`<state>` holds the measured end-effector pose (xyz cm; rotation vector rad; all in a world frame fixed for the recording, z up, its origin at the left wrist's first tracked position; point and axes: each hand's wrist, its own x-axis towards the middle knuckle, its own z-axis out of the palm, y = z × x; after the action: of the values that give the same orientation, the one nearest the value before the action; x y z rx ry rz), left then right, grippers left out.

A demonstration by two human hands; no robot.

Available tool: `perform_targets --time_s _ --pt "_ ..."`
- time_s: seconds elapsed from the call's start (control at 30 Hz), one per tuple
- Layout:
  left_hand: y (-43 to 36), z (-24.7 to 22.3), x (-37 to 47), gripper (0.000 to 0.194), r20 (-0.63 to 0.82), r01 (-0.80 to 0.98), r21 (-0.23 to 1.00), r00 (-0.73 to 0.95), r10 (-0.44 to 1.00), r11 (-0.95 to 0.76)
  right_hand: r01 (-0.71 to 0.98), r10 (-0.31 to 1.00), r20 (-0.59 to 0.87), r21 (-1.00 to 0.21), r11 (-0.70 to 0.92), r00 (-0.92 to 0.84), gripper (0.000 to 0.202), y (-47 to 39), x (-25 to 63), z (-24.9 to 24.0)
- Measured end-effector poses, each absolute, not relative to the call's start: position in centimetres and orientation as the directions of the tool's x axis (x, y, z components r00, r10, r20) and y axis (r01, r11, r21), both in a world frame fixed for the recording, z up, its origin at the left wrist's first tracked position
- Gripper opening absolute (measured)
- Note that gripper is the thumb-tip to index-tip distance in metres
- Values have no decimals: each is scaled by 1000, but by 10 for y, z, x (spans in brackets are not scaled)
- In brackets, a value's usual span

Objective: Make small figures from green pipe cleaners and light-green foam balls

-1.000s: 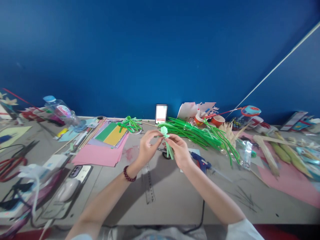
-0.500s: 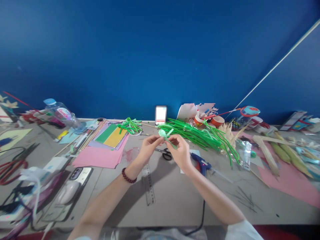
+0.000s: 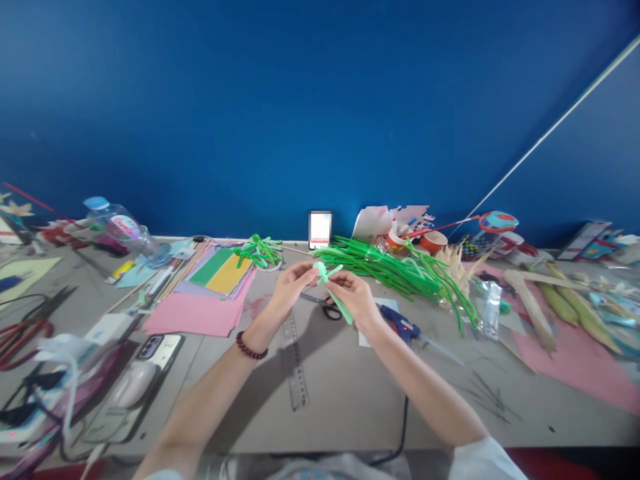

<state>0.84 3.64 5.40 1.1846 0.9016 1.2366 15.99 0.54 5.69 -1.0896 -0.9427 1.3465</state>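
Between my two hands is a light green pipe-cleaner piece (image 3: 323, 272) with a rounded, coiled head and fuzzy strips sticking out, one of them slanting down to the right. My left hand (image 3: 296, 288) pinches it at the head, thumb against fingers. From the other side, my right hand (image 3: 354, 297) grips it near the strips below the head. Under the hands lie black-handled scissors (image 3: 331, 309) and a clear ruler (image 3: 296, 367). A bundle of green pipe cleaners (image 3: 385, 267) spreads just behind my right hand.
A blue glue gun (image 3: 403, 323) rests right of my right hand. Pink paper (image 3: 195, 315) and coloured sheets lie left, near a phone (image 3: 145, 387) and a plastic bottle (image 3: 125, 227). More green pipe-cleaner shapes (image 3: 259, 250) sit at the back. A lit screen (image 3: 320, 229) stands by the blue wall.
The light green piece has turned in my fingers, so a strip now shows pointing down to the right. Both hands have shifted slightly left, still holding it.
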Motion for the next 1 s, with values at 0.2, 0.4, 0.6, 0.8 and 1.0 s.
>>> perform_targets --time_s 0.2,0.4,0.6,0.8,1.0 --pt "37 53 8 29 108 -226 971 136 985 -75 -243 991 -130 -963 -120 24 35 6 157 51" --pt "36 55 9 31 87 -244 968 126 988 -54 -173 995 -87 -982 -78 42 33 6 156 52" --pt "33 56 10 27 -3 -341 938 161 987 58 -156 999 23 -987 27 30 23 8 155 41" --pt "33 54 11 23 -44 -375 919 206 978 121 -96 997 70 -993 74 45 19 5 153 41" --pt "33 56 10 23 16 -347 935 252 968 75 -114 996 84 -990 85 15 20 4 153 50"
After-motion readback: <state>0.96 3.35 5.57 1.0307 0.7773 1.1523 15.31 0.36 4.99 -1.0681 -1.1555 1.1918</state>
